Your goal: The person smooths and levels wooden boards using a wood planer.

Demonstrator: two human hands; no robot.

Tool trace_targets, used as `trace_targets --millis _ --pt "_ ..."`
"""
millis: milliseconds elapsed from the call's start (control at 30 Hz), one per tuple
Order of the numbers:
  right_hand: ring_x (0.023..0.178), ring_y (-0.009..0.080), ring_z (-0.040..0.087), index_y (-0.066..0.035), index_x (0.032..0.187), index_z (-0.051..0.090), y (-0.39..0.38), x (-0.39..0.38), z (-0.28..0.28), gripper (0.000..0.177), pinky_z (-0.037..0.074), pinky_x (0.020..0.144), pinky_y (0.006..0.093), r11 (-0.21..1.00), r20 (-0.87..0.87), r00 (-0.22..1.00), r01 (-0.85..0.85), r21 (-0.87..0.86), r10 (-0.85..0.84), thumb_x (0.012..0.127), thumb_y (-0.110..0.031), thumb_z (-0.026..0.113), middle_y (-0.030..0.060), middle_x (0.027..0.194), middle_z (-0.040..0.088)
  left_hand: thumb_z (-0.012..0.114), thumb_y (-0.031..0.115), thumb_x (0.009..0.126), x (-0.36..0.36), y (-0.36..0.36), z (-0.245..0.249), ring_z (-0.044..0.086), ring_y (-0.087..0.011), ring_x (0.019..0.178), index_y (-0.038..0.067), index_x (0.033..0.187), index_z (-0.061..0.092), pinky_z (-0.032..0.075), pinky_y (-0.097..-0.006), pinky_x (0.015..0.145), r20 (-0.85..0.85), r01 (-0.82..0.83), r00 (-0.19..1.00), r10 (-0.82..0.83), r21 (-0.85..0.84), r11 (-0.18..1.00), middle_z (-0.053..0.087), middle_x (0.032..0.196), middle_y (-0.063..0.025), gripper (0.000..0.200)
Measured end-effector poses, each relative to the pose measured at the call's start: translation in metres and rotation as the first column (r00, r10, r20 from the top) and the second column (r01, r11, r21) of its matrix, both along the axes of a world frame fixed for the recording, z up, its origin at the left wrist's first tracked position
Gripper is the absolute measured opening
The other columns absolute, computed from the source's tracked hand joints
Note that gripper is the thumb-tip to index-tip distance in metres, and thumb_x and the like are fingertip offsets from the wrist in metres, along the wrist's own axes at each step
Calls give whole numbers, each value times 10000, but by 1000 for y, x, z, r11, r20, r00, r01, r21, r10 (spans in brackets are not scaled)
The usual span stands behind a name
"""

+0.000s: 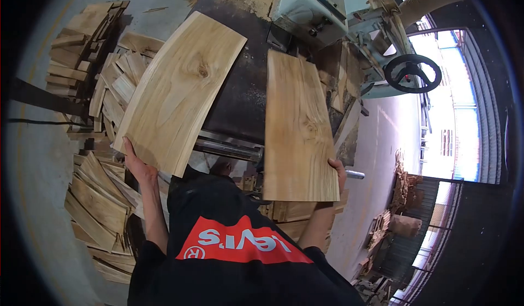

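Observation:
A wide pale board [177,90] with a dark knot is held up by my left hand [139,164], whose thumb lies on the face near the lower left corner. The other fingers are behind the wood. On the right, my right hand [337,172] grips a second, browner board [297,137] by its lower right edge, fingers mostly hidden behind it. Both boards slant over the dark machine table [237,98], with a gap between them. The top ends of the boards are over the table.
A machine [311,11] with a black handwheel [413,73] stands at the upper right. Stacks of offcuts [117,82] and curved boards [101,202] lie at the left. More scrap wood [404,191] is by the right wall.

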State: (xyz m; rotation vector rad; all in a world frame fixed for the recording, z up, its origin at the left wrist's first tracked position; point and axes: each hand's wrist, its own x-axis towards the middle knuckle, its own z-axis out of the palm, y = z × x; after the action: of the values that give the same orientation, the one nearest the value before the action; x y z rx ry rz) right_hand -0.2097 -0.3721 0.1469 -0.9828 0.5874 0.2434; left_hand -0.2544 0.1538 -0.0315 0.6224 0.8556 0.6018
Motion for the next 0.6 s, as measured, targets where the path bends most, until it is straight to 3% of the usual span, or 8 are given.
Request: trace_targets --millis 33,100,167,267,333,433,533,600 --pt "1171 369 729 116 1438 554 13 4 21 587 610 1012 450 996 -43 998 -48 -81 45 918 -152 610 261 1325 697 671 433 1061 1 1 1 668 -264 1214 -35 1452 556 553 -406 1006 -11 -2 1000 2 10 1000 658 1382 -146 621" --pt "1209 345 714 83 1479 541 59 13 59 604 573 1037 420 864 58 961 -215 -455 270 907 -102 601 223 1340 702 667 437 1062 1 3 0 667 -265 1215 -37 1451 557 551 -408 1010 1 24 1000 -24 15 1000 656 1387 -149 623" --pt "1187 332 708 56 1448 584 105 17 87 530 529 1045 351 524 -42 903 -285 -802 427 929 -48 590 206 1295 720 655 437 1068 -2 6 -6 656 -267 1236 -31 1464 547 541 -411 1031 11 66 998 -66 2 998 645 1409 -149 623" --pt "1339 404 614 72 1520 490 164 19 61 608 452 1158 402 -4 -50 754 -63 -998 655 924 -33 554 294 1429 620 628 444 1081 -6 5 -19 630 -280 1286 -23 1496 519 518 -419 1074 34 88 996 -88 11 996 624 1445 -148 634" --pt "1513 463 406 62 1614 325 196 23 27 744 330 1241 549 122 -52 743 -179 -976 668 912 -46 548 353 1598 407 599 453 1092 -6 3 -13 604 -290 1326 -14 1514 505 492 -423 1110 38 111 993 -110 -20 994 606 1472 -145 636" --pt "1583 494 235 47 1655 198 246 24 -6 853 221 1249 677 -264 -308 725 -179 -948 616 900 -79 576 335 1697 217 552 479 1106 -4 -1 -13 560 -302 1380 7 1540 483 458 -439 1151 53 127 991 -124 -56 990 565 1525 -138 645" --pt "1594 528 152 30 1667 163 259 29 -47 896 174 1232 738 -262 -263 715 -115 -958 648 919 -165 615 330 1718 144 520 500 1112 -4 -3 -7 521 -309 1416 35 1565 457 438 -461 1172 68 142 988 -137 -69 987 518 1574 -130 651" --pt "1613 501 99 6 1680 164 265 32 -72 914 88 1265 703 -295 -249 744 -74 -953 620 940 -242 640 319 1730 121 507 510 1113 -3 -5 -1 504 -314 1429 51 1579 438 429 -476 1179 64 156 986 -152 -66 986 492 1596 -126 657"
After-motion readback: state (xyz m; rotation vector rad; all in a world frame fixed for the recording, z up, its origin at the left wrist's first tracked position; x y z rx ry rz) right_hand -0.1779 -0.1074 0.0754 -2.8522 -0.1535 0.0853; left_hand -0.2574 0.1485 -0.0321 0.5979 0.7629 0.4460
